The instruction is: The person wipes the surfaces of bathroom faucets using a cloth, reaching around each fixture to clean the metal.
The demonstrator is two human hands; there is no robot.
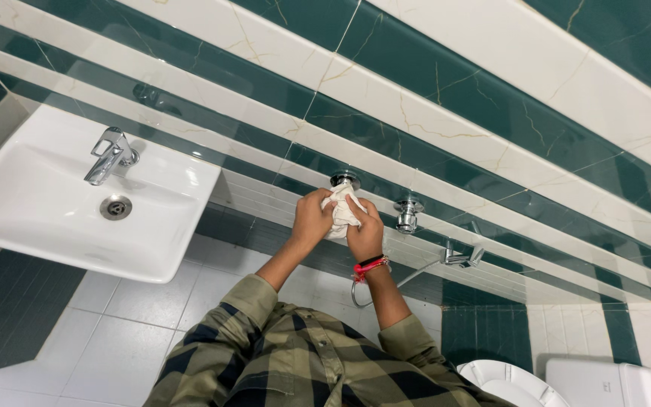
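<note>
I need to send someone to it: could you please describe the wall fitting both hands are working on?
Right of the white sink, on the green-and-cream striped wall, sit two round chrome fittings. It is the left one, under the white cloth; the other is bare.

Left hand and right hand press a white cloth against a chrome wall tap.
</note>
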